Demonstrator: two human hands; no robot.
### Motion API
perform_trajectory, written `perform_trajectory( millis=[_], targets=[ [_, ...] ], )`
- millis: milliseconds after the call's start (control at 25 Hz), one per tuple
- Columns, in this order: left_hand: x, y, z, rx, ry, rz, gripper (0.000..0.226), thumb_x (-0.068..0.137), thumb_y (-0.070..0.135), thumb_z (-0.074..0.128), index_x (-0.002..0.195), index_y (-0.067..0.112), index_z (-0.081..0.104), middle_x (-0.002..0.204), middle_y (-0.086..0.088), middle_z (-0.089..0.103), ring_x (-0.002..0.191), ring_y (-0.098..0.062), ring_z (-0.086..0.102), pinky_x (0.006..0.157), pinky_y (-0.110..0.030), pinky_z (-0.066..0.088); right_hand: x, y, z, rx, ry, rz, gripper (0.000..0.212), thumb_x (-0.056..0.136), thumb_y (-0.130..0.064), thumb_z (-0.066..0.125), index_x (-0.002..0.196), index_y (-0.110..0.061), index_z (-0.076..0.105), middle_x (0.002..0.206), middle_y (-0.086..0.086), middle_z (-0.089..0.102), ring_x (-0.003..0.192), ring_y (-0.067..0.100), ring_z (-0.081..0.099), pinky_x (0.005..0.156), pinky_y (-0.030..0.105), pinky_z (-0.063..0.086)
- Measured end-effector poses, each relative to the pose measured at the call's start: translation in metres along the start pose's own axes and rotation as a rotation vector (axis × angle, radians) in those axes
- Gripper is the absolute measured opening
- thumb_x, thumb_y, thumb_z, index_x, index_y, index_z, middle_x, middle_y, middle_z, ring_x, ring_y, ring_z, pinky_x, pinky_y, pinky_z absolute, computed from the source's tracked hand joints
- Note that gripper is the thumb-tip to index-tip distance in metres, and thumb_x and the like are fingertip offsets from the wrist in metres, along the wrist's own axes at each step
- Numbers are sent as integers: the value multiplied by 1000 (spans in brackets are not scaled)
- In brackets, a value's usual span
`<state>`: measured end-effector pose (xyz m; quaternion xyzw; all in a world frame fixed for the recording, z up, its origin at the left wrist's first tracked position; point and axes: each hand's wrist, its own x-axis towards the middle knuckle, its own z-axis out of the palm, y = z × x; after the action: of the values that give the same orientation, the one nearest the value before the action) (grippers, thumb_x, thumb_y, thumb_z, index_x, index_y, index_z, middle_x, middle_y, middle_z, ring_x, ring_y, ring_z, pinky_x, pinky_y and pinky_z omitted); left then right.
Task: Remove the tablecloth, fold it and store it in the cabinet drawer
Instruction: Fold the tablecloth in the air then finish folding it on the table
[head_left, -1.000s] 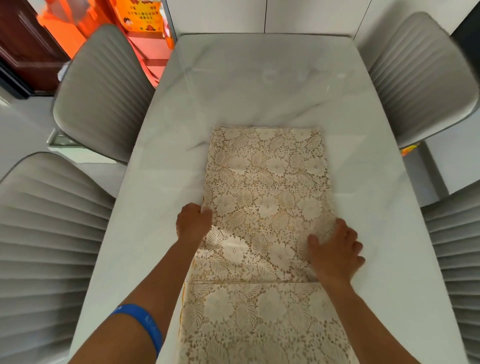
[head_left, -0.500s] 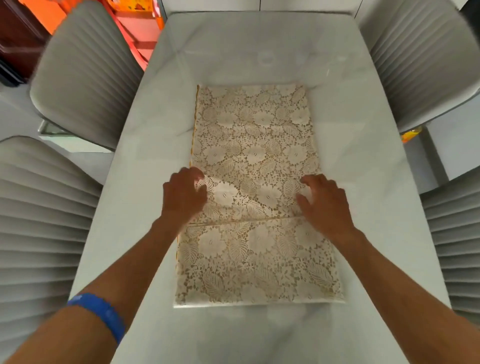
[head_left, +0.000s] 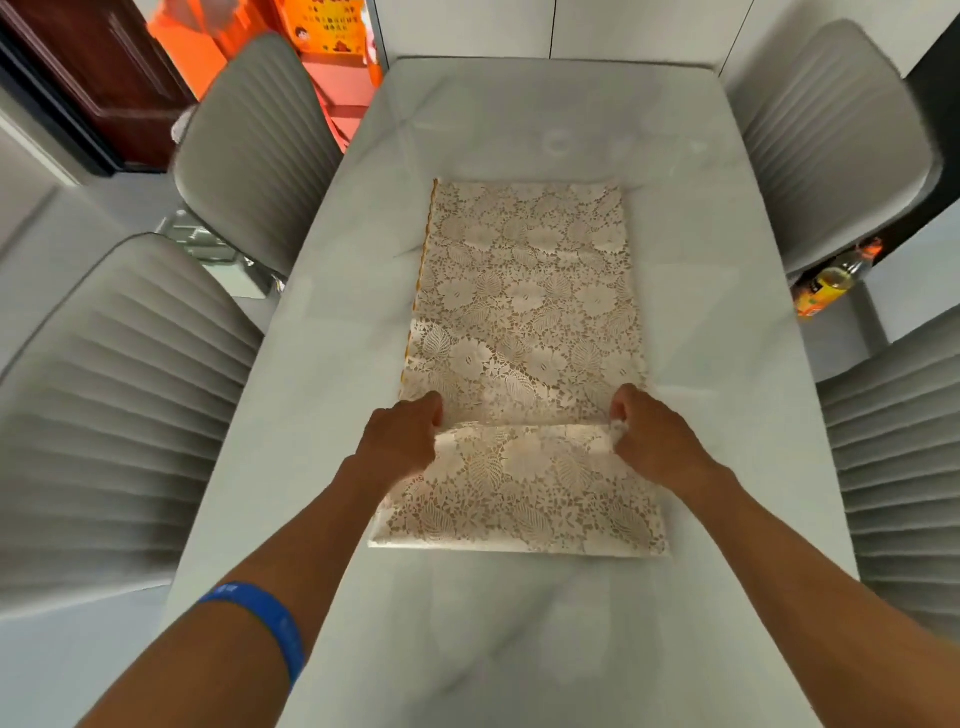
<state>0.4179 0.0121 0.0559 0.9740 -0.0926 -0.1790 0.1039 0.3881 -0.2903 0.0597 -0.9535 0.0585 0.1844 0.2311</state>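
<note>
Cream lace with a cut-out pattern of flowers and leaves forms the tablecloth (head_left: 524, 332), which lies as a long folded strip down the middle of a pale marble-look table (head_left: 727, 415), its far end toward the wall and its near end toward the person. A thin yellow edging shows along the strip's left side. The near portion of the strip is doubled over on itself, giving a crosswise edge about a third of the way up from the near end. The left hand (head_left: 402, 441) is curled at the left end of this crosswise edge, fingers closed and pinching the cloth at its left border. The right hand (head_left: 652, 441) is curled likewise at the right end of the same edge, its fingers gripping the cloth at the right border. Both forearms reach in from the bottom of the view, and a blue wristband (head_left: 265, 623) circles the left forearm. Four grey ribbed chairs flank the table: near left chair (head_left: 104, 415), far left chair (head_left: 254, 145), near right chair (head_left: 898, 457), far right chair (head_left: 826, 140). A bottle with an orange label (head_left: 831, 280) stands on the floor beside the far right chair. Orange items and a dark door appear at upper left.
</note>
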Motion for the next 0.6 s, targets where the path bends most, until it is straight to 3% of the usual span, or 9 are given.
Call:
perform_trajectory(
  millis=[120,240,280,360,400,440,520,600],
  targets=[
    [-69,13,-21,-73,118,55,26,88,8,55,101,29,61,89,12,66,82,-18,66,77,-31,41,-83,-4,-7,121,172,-77,33,79,0,60,99,-26,58,70,-13,50,63,8,49,55,25,36],
    [-168,11,-13,-81,150,195,31,85,5,54,92,33,65,87,14,66,78,-13,63,75,-26,37,-191,-2,16,-32,285,-151,28,73,3,64,81,-24,64,69,-17,45,67,14,49,64,30,35],
    [-199,7,-4,-69,56,232,33,83,4,54,93,33,65,91,14,67,83,-12,64,77,-25,37,-222,2,29,-122,249,-118,28,72,3,63,81,-24,64,76,-13,48,73,19,53,65,32,35],
    [-239,-5,22,-5,-269,250,33,81,12,57,103,35,65,110,16,64,104,-10,61,89,-23,38,-269,9,58,-337,-42,-20,37,75,-6,57,103,-30,62,109,-7,53,105,24,55,75,35,36],
    [-248,-10,33,-51,-398,195,33,82,20,60,110,36,63,121,17,61,113,-9,57,95,-24,39,-280,14,69,-392,-191,29,46,78,-12,55,118,-34,57,132,-8,46,122,22,47,86,35,37],
    [-251,-13,41,-165,-435,109,34,83,27,62,116,36,61,128,16,58,116,-9,55,99,-25,40,-283,13,75,-358,-238,50,53,81,-17,54,130,-37,50,147,-11,36,133,19,39,96,35,36],
    [-240,-17,55,-400,-210,-119,42,89,32,59,130,30,53,139,5,51,122,-17,51,103,-32,42,-265,-1,77,-175,-75,5,57,89,-24,53,143,-35,40,159,-10,26,142,17,31,108,34,33],
    [-230,-17,68,-359,-47,-280,53,93,32,55,142,20,39,143,-6,42,128,-27,42,104,-40,40,-241,-16,88,-81,47,-25,61,96,-32,49,152,-30,26,164,-3,17,148,22,22,115,38,31]
  ],
)
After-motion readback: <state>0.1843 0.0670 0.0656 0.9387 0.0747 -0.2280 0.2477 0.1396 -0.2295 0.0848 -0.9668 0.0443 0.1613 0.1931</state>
